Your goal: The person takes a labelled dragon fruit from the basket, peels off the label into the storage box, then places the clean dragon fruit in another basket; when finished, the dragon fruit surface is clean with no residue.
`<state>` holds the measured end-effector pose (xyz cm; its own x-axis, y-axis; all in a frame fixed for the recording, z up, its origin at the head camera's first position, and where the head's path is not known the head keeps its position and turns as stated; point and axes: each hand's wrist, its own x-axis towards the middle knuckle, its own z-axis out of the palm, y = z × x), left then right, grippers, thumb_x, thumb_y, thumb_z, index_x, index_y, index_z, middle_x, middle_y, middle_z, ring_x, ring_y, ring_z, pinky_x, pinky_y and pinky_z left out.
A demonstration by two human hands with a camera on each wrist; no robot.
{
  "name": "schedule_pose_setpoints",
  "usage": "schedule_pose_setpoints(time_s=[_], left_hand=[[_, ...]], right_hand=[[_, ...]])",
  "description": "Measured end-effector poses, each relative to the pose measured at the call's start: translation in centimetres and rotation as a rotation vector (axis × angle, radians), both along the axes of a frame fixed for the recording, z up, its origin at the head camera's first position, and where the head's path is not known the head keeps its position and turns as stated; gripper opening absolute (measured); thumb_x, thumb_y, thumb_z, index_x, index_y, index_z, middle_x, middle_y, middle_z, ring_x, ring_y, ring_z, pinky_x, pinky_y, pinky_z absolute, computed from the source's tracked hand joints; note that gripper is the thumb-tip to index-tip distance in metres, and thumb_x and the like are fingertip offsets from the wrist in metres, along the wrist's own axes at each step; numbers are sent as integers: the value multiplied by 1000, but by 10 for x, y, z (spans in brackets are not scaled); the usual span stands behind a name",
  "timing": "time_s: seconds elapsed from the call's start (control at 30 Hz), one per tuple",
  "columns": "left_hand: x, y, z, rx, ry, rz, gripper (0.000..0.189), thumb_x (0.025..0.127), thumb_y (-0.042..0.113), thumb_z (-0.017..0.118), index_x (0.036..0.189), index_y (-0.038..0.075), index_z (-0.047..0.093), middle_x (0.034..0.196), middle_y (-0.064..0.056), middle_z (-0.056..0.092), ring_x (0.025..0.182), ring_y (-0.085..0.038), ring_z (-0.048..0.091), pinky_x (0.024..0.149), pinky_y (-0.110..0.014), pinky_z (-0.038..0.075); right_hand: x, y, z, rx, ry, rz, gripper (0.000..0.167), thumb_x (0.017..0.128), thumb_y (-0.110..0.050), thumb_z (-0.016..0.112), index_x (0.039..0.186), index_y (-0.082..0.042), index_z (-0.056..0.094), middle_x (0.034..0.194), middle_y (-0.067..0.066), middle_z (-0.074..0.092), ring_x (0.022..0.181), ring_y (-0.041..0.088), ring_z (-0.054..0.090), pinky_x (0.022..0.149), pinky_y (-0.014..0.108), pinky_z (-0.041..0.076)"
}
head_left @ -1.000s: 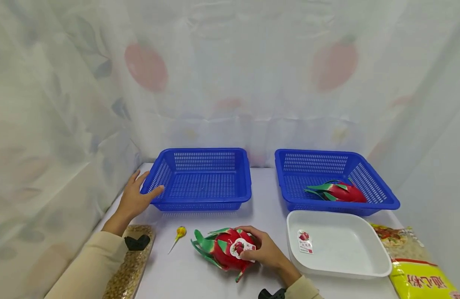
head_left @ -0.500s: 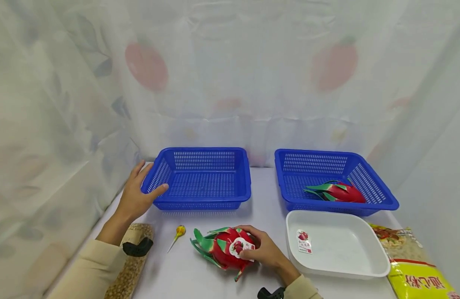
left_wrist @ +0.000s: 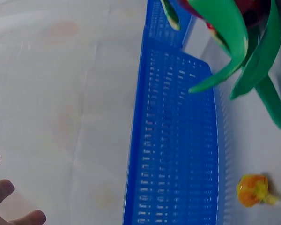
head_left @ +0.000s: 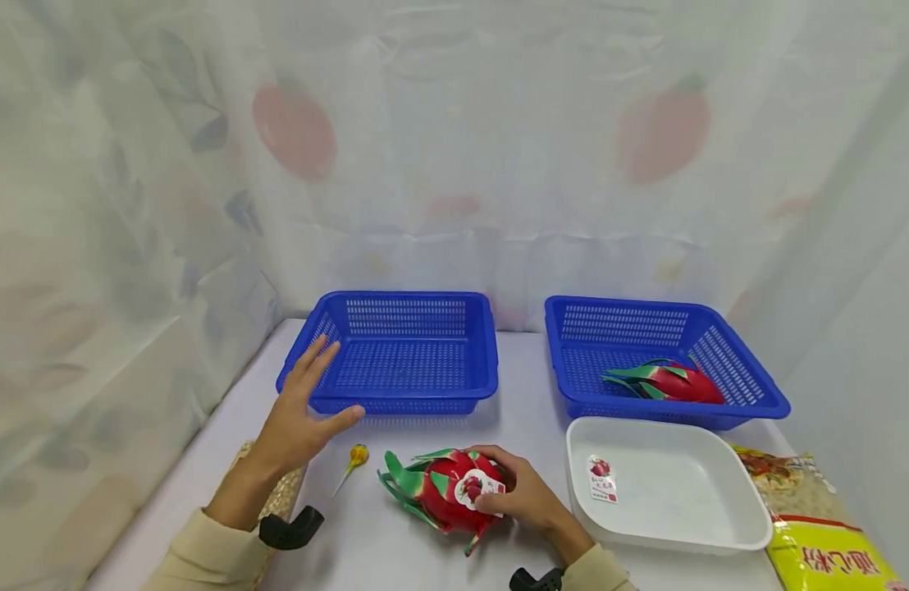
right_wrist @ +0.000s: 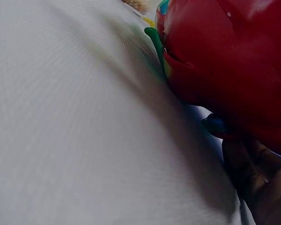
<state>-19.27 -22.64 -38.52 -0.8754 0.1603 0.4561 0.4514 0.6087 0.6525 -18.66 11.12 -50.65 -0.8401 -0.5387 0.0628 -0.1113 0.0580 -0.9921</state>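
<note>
My right hand (head_left: 524, 492) grips the right end of a red dragon fruit (head_left: 440, 492) with green leaf tips and a round sticker. In the right wrist view the fruit's red skin (right_wrist: 234, 61) fills the upper right, with fingers (right_wrist: 253, 164) against its lower end. My left hand (head_left: 295, 431), fingers spread and holding nothing, hovers in front of the left blue basket (head_left: 403, 406). Beside it on the table lies a yellow lollipop (head_left: 358, 455). In the left wrist view the lollipop (left_wrist: 253, 190) and green leaf tips (left_wrist: 262, 65) show right of the basket.
A second blue basket (head_left: 669, 410) at the back right holds another dragon fruit (head_left: 679, 382). Before it stands a white tray (head_left: 676, 484) with a sticker inside. A yellow pasta bag (head_left: 831, 550) lies far right. A bag of grains (head_left: 285, 492) is partly behind my left arm.
My left hand has come away from the left basket's side, moving right and toward me. My right hand and the dragon fruit stay in place.
</note>
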Motion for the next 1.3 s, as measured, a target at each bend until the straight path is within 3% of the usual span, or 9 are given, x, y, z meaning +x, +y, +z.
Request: schedule_pose_setpoints(time_s=[0.43, 0.67, 0.97, 1.07, 1.3], left_hand=[[18, 27, -17, 30, 85, -124, 96, 74, 21, 83, 153, 22, 30, 159, 2, 15, 142, -33, 15, 96, -75, 20], [25, 42, -27, 10, 63, -184, 105, 69, 30, 87, 154, 23, 27, 160, 3, 13, 142, -31, 16, 97, -73, 22], [32, 59, -40, -2, 20, -260, 109, 66, 37, 88, 154, 25, 26, 160, 0, 14, 141, -32, 15, 89, -76, 30], [34, 66, -45, -30, 1, -272, 110, 65, 39, 88, 154, 26, 25, 160, 1, 14, 142, -30, 16, 95, -74, 25], [35, 78, -58, -92, -12, -313, 112, 63, 48, 87, 154, 28, 25, 159, 1, 16, 140, -31, 20, 97, -70, 28]], right_hand=[[1, 0, 2, 6, -12, 2, 58, 79, -23, 70, 134, -15, 54, 121, 8, 59, 104, 26, 58, 84, 34, 52], [0, 2, 5, -28, -15, 15, 60, 79, -19, 70, 136, -10, 52, 121, 10, 59, 103, 26, 58, 84, 35, 52], [0, 2, 6, -10, -10, 15, 61, 79, -18, 69, 137, -12, 51, 121, 7, 59, 104, 24, 58, 83, 34, 53], [-1, 2, 4, -15, -2, 24, 60, 80, -19, 69, 137, -11, 51, 121, 8, 59, 104, 25, 58, 83, 34, 53], [-2, 2, 2, -24, 30, 34, 58, 80, -22, 70, 135, -13, 53, 120, 8, 60, 102, 26, 60, 83, 36, 53]])
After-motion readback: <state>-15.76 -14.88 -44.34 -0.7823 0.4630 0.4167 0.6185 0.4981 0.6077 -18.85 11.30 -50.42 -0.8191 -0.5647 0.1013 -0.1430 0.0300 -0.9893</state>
